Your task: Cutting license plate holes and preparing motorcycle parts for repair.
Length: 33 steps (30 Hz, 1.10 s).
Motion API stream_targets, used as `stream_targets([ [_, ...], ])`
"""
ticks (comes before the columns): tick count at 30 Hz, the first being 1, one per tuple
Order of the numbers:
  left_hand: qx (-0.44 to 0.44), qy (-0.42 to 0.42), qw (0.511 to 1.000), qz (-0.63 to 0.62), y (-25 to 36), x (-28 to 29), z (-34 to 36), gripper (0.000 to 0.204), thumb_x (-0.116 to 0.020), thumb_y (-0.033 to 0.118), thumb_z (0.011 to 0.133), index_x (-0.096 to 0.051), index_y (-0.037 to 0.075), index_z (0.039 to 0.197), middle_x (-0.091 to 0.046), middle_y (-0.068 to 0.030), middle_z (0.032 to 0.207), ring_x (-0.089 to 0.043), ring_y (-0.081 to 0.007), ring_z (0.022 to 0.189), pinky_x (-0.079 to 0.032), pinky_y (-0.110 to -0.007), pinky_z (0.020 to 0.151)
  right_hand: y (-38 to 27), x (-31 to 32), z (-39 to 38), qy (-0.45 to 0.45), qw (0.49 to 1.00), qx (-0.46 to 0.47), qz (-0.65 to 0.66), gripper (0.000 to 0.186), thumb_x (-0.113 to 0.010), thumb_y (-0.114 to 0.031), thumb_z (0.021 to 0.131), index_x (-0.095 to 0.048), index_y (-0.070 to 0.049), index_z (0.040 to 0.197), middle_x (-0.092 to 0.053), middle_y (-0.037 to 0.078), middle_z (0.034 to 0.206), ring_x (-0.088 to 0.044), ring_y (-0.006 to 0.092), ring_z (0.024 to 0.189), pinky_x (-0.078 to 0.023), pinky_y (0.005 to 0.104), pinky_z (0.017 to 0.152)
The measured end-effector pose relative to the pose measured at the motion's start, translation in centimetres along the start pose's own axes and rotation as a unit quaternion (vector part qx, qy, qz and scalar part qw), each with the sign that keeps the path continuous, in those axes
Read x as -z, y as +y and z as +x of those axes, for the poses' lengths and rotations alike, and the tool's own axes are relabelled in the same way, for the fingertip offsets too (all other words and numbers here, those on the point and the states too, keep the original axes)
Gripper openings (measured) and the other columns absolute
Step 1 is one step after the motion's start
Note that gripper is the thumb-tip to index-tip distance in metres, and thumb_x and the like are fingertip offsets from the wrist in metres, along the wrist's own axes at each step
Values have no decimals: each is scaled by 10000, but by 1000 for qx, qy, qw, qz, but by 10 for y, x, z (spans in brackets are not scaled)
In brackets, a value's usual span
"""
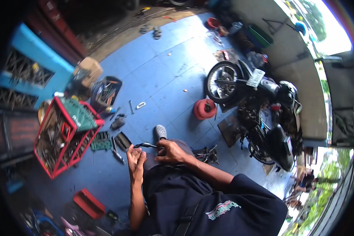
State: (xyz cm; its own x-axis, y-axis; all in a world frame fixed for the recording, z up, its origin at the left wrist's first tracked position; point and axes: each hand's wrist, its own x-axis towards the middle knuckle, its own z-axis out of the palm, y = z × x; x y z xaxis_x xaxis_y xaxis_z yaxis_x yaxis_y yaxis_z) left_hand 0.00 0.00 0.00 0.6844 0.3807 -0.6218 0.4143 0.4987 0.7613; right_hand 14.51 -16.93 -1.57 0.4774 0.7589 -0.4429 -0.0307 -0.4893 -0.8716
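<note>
Head view: the right hand (171,152) is pinching one end of a slim dark piece (146,145), and the piece stretches across to the fingertips of the left hand (137,164)! Those left fingers are partly spread; whether they grip it, I can't tell. On the blue floor (157,106), a green case (101,145) lies beside a red rack (100,123); rightward, a motorbike (249,112) stands near a red container (202,111).

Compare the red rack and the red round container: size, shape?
Size: the red rack looks larger, the red round container smaller.
Shape: the rack is an angular, open frame; the container is rounded.
Shared: both are red, on the blue floor.
</note>
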Motion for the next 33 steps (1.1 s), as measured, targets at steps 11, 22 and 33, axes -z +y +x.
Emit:
stream_targets([
  [11, 1, 59, 976, -211, 4, -20, 157, 234, -601, 288, 1040, -617, 57, 1004, -443, 24, 646, -469, -101, 598, -495, -298, 665, 22, 60, 31, 27, 998, 25, -44, 661, -755, -402, 871, -527, -71, 1395, -581, 189, 1221, -633, 395, 1071, -525, 475, 917],
  [22, 191, 233, 920, 253, -240, 211, 348, 554, -538, 436, 1039, -720, -39, 821, -529, -65, 550, -508, -177, 435, -373, -305, 385, 250, 34, 119, 105, 994, -10, -15, 418, -708, -300, 945, -625, -13, 1236, -724, 192, 994, -723, 336, 905, -566, 414, 801],
  [33, 157, 255, 931, 206, -458, 257, 580, 231, -667, 205, 901, -628, 53, 1071, -664, -113, 911, -634, -291, 742, -506, -501, 617, 481, -14, 252, 50, 997, -47, 20, 505, -672, -410, 970, -623, -5, 1268, -708, 172, 976, -703, 316, 930, -546, 408, 835],
])
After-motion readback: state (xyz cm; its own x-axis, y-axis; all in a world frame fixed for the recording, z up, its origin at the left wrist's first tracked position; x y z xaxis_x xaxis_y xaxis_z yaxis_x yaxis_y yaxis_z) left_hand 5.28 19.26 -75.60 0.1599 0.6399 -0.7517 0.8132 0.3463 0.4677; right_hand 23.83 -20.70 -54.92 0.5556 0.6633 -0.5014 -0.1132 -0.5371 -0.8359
